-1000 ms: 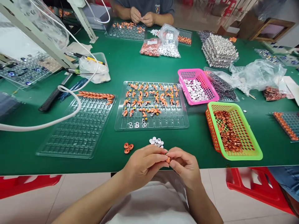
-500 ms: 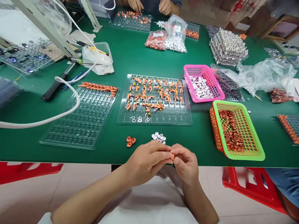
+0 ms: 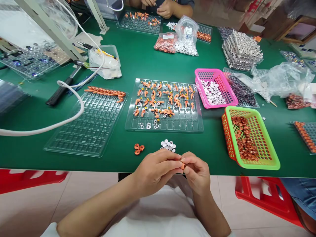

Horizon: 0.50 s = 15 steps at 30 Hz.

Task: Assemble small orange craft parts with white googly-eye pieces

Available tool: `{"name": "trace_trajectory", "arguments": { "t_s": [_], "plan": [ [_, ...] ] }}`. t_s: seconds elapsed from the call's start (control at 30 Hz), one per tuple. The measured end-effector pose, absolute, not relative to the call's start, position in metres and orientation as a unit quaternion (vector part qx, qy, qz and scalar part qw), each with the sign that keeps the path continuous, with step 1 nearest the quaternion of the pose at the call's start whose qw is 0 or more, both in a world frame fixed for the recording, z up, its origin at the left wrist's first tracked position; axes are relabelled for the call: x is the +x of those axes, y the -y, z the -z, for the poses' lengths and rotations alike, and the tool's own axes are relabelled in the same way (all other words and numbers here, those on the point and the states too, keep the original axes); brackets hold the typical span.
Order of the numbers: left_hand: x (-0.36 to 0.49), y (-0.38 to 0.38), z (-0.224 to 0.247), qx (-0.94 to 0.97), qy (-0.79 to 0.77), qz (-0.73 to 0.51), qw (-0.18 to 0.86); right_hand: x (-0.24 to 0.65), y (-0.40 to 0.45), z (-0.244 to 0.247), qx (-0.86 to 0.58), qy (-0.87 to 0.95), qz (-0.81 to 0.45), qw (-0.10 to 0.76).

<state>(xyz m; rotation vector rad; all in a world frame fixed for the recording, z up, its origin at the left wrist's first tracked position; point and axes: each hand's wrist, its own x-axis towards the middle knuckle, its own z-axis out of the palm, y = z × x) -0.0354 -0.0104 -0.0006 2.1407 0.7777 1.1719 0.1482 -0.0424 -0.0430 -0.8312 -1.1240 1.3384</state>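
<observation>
At the table's front edge, my left hand (image 3: 156, 171) and my right hand (image 3: 197, 171) meet, both closed on a small orange part (image 3: 183, 165) between their fingertips. Fingers cover much of it. Just beyond my hands lies a pile of small white discs (image 3: 168, 145). Three round orange pieces (image 3: 139, 148) rest to the left of that pile. Farther back, a clear tray (image 3: 182, 125) holds many curved orange parts, with white rings in its front row.
Left stands another clear tray (image 3: 74, 138) with an orange row; a white cable (image 3: 44, 131) crosses it. A pink basket (image 3: 232, 101) and a green basket (image 3: 271, 151) sit right. Bags (image 3: 166, 42), a hammer (image 3: 60, 90), and a co-worker's hands (image 3: 166, 9) are farther back.
The co-worker's hands across the table have lifted from the tray and come closer together. My hands keep nearly the same pose around the orange part.
</observation>
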Motion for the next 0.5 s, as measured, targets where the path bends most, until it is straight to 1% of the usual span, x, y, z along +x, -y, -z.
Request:
{"name": "trace_trajectory", "arguments": {
  "t_s": [0.27, 0.5],
  "plan": [
    [-0.0349, 0.0111, 0.0027, 0.797, -0.285, -0.444, 0.294, 0.1476, 0.0422, 0.0467, -0.329, 0.411, -0.637, 0.564],
    [-0.0344, 0.0116, 0.0063, 0.794, -0.282, -0.454, 0.288, 0.1461, 0.042, 0.0478, -0.341, 0.417, -0.618, 0.573]
  ]
}}
